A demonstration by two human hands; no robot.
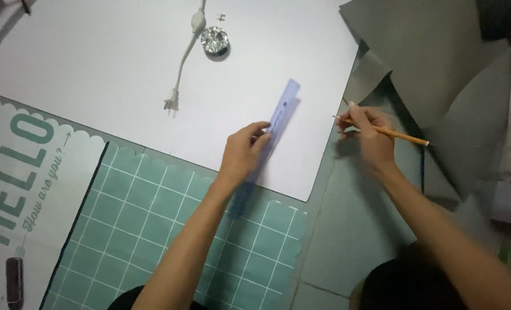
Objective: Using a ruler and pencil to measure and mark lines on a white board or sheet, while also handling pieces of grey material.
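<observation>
Lying flat in the middle is a big white sheet of paper [123, 74], and everything else is told from it. Far left of the sheet, a poster [20, 172] with big green letters peeks out from under its lower edge. Next to that, below the sheet, is a green mat with white squares [152, 229]. On the sheet, near its top, a white cord with a plug [181, 69] trails down, and a shiny round silver thing [215, 41] sits just beside the cord.

The left hand [243, 150] rests on the sheet near its lower right corner. Its fingers press down on a see-through purple ruler [281, 109], which lies tilted across the sheet.

Just off the sheet's right edge, the right hand [367, 133] is closed around a yellow pencil [396, 135], with the tip pointing at that edge. Further right of the sheet lie big grey sheets [427, 57], one over another.
</observation>
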